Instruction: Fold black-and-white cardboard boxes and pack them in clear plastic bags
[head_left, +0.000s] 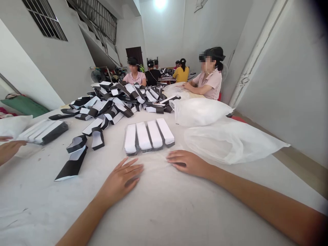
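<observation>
A clear plastic bag (153, 158) lies flat on the white table (164, 205) with several white-topped black boxes (148, 135) packed side by side inside it. My left hand (123, 179) rests flat on the bag's near left edge, fingers spread and open. My right hand (186, 162) presses on the bag's near right edge, fingers stretched out towards the left. Neither hand holds anything.
A big heap of black-and-white folded boxes (115, 100) covers the table's middle. Loose boxes (74, 160) lie at the left. White plastic bags (225, 140) pile at the right. Another person's hand (9, 150) and a packed bag (43, 131) sit at far left. Several people work beyond.
</observation>
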Demonstrator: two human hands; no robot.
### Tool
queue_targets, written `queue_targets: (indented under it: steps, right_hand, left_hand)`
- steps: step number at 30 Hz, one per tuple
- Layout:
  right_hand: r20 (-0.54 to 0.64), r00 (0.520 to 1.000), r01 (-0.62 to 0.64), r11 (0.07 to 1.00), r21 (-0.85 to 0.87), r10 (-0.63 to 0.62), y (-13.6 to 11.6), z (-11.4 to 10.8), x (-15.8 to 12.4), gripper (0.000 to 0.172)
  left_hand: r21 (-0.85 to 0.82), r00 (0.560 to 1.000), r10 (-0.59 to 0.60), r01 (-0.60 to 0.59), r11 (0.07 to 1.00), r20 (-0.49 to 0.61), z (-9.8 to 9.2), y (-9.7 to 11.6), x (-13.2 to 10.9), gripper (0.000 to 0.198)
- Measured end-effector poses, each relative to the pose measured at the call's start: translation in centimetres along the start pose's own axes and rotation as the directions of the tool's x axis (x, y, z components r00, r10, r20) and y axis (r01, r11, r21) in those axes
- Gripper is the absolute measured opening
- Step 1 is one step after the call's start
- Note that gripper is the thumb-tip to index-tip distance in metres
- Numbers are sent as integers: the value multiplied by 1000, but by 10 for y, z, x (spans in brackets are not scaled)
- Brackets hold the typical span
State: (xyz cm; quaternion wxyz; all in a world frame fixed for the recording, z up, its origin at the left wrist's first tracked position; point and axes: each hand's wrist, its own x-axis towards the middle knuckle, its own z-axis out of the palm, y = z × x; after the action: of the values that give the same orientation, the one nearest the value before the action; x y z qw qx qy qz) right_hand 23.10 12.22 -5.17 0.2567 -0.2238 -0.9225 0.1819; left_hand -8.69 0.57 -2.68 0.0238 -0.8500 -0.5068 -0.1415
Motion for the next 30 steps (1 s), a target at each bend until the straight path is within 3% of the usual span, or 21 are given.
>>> queue_targets:
  steps: [8, 12, 17, 20, 26, 30]
  right_hand:
    - [3, 1000, -21, 999, -34, 21, -8, -9, 3, 15]
    - [18, 998, -61, 997, -37, 62, -5, -13, 2, 20]
    - [-51, 993, -109, 994, -26, 107, 6, -9, 1, 4]
    - [-75, 983, -171, 985, -29, 169, 10, -8, 1, 6]
    - [-114, 941, -322, 947, -18, 318, 11, -10, 4, 18]
    - [-174, 901, -403, 915, 10, 398, 14, -7, 5, 23]
  left_hand:
    - [-57, 986, -150, 154, 986, 76, -9, -4, -8, 31]
    - [-25, 963, -252, 255, 967, 97, -13, -13, -11, 38]
    - [-6, 971, -235, 235, 972, 39, -9, -16, -12, 33]
    - [-31, 965, -262, 262, 965, 3, -9, -14, -10, 30]
    - [-118, 921, -389, 389, 914, 25, -13, -11, -7, 37]
    - [-149, 846, -532, 531, 834, 40, -10, -12, -5, 35]
